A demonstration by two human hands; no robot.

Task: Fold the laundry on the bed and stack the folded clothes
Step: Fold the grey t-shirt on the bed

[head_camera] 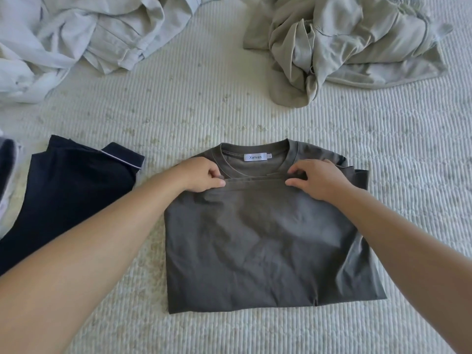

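Observation:
A dark grey T-shirt (260, 241) lies on the bed in front of me, folded in half so its bottom hem sits just below the collar with the white label. My left hand (201, 175) pinches the hem at its left end. My right hand (316, 178) pinches the same hem at its right end. Both forearms reach in from the bottom corners. A folded navy garment (66, 195) with white piping lies to the left of the T-shirt.
A crumpled pale blue-grey garment (76, 39) is heaped at the back left. A crumpled beige garment (347, 49) lies at the back right. The white ribbed bedspread (204, 103) covers the bed. A bit of white and dark fabric (6, 154) shows at the left edge.

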